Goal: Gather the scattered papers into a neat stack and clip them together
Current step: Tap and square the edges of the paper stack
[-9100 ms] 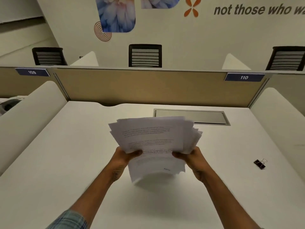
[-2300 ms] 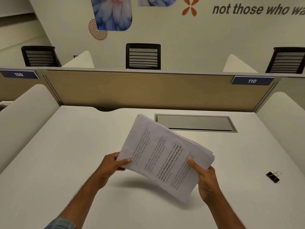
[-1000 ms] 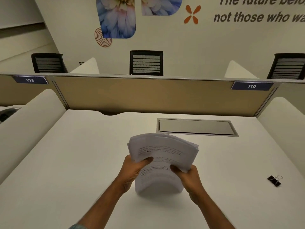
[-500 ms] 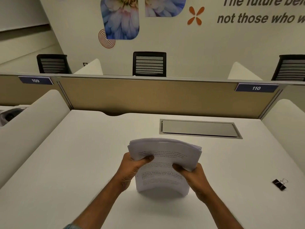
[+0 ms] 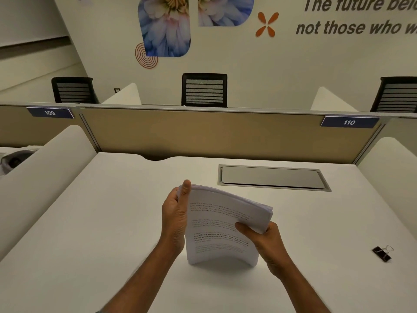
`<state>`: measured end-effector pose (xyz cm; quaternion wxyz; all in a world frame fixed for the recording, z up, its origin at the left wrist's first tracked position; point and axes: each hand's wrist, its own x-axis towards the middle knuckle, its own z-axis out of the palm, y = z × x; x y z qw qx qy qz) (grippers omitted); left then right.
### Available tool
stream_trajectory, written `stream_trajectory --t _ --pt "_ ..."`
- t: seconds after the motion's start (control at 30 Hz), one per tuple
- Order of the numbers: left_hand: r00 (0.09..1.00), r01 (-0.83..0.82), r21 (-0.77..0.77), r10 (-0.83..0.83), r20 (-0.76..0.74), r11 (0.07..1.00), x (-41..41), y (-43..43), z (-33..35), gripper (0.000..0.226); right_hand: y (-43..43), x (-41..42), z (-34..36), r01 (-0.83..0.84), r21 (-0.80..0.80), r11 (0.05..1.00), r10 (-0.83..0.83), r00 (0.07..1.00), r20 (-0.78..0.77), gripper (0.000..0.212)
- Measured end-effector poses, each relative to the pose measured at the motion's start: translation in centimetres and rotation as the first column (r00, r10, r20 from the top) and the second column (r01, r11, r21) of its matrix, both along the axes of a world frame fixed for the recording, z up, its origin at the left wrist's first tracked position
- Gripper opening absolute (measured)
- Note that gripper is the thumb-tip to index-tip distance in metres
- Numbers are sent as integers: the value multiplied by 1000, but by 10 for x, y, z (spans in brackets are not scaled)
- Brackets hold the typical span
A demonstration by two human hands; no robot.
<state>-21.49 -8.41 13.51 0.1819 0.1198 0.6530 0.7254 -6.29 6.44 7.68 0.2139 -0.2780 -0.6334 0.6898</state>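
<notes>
A stack of printed white papers [image 5: 221,224] stands on its lower edge on the white desk [image 5: 90,222], bowed and leaning back. My left hand [image 5: 176,213] lies flat along the stack's left edge, thumb up at the top left corner. My right hand [image 5: 261,236] grips the right edge, thumb on the front page. The top right corner droops and its sheets are slightly fanned. A black binder clip [image 5: 382,253] with silver handles lies on the desk far to the right, apart from both hands.
A grey cable-tray lid [image 5: 273,178] is set into the desk behind the papers. A tan partition [image 5: 214,134] closes the back, and white rounded dividers [image 5: 45,166] flank both sides. Black chairs [image 5: 204,90] stand beyond the partition.
My left hand has shifted from gripping the front of the stack to lying flat against its left edge, thumb raised. The stack now leans to the right, with its right corner lower.
</notes>
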Motion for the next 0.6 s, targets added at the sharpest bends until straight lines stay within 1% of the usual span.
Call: stream_trajectory --t 0.1,0.13,0.2,0.23,0.3,0.4,0.5,0.6 --pt "993 -113 17 113 20 993 4 7 10 76 1 2 2 -20 20 1000 20 1000 11 34" --pt "990 -143 18 142 24 990 5 8 11 74 1 3 3 -31 24 999 30 999 12 36" --pt "984 -177 3 176 25 984 6 11 13 57 1 6 3 -43 31 999 42 999 11 39" --pt "984 -178 -15 178 22 984 7 12 12 48 1 7 3 -40 31 999 40 999 10 39" --pt "985 -172 -46 173 19 984 9 14 12 38 -1 6 3 -14 20 1000 14 1000 9 33" --pt "987 -162 -72 163 6 984 11 17 15 42 -3 4 2 25 15 1000 -25 1000 17 24" --pt "988 -150 -97 146 -48 984 11 17 15 45 -1 5 5 47 9 999 -47 999 26 14" --pt "988 -134 -129 123 -90 982 10 16 12 41 -1 8 4 42 -1 999 -42 999 22 16"
